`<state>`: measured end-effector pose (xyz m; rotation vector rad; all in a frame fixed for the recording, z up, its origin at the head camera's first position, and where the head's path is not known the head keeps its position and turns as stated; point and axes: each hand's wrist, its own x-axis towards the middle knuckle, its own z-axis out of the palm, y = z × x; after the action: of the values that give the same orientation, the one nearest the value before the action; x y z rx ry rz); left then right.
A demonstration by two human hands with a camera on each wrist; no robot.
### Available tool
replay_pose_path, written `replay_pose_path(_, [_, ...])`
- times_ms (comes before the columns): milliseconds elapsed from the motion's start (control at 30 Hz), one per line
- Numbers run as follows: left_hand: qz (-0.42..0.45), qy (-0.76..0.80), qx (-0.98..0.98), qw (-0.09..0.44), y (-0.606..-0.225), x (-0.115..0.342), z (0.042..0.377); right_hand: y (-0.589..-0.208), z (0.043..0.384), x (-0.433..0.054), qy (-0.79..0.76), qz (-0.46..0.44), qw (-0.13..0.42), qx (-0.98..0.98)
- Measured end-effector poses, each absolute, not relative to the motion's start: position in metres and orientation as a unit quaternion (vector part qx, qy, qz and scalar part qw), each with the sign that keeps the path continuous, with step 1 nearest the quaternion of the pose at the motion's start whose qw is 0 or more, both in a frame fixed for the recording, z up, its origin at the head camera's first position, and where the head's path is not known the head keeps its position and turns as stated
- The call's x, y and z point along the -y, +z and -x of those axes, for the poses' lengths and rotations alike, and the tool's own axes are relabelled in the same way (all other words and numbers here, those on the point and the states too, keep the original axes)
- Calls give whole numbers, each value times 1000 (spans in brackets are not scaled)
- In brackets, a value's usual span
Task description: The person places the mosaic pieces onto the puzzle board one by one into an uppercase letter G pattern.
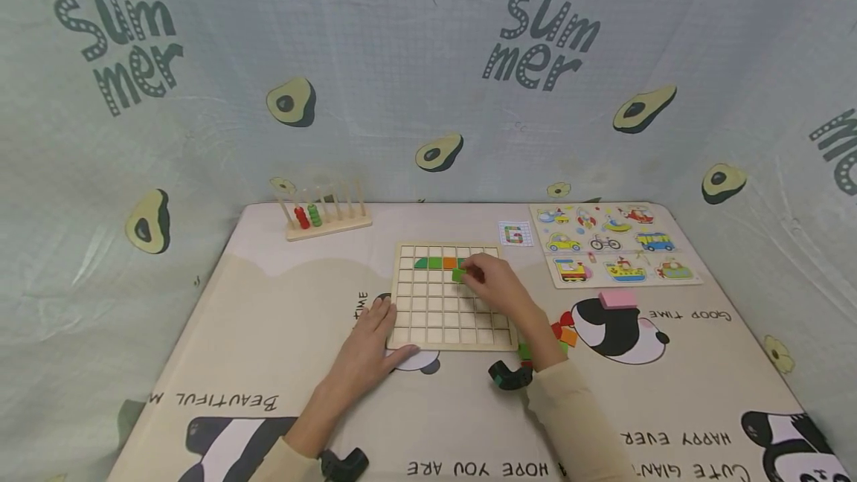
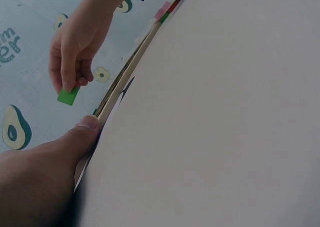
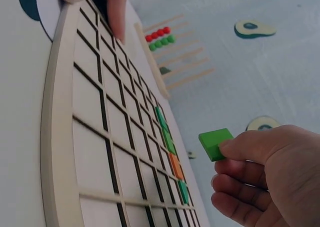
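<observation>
My right hand (image 1: 501,288) pinches a green square tile (image 3: 215,143) between thumb and index finger, above the upper part of a wooden grid board (image 1: 442,343). A row of tiles sits in the board's grid: a dark green piece (image 3: 161,118), a green square (image 3: 168,139), an orange square (image 3: 175,165) and another dark green piece (image 3: 183,192). In the right wrist view, the held tile is apart from the board. My left hand (image 1: 367,339) rests at the board's lower left corner, fingers extended along the left side and thumb at the near edge.
Loose red, orange and green tiles (image 1: 567,336) lie right of the board, partly behind my right forearm. A pattern card (image 1: 516,234), a vehicle puzzle board (image 1: 626,244) and a pink block (image 1: 619,299) are farther right. A peg rack (image 1: 331,226) with beads stands back left.
</observation>
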<state>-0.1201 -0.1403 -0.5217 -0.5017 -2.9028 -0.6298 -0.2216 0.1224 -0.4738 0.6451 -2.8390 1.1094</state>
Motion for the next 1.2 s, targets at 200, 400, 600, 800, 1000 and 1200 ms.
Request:
replay_pose_path(200, [170,-209,961,67,-521,140,121,-478,229,-105,346,-213,11,914])
replay_pose_path(400, [170,-212,960,64,-520,140,120,-481,233,-89,352,-212,4,912])
replay_pose_path(600, [169,-211,961,61,-519,140,120,-486,236,-73,356,-210,4,910])
replay_pose_path(800, [169,-211,961,60,-520,141,120,-491,239,-63,360,-212,2,909])
replay_pose_path(1000, [167,-209,962,60,-520,141,120,-497,241,-58,358,-206,5,911])
replay_pose_path(1200, [167,-211,961,60,-520,141,120,-501,243,-57,353,-207,6,913])
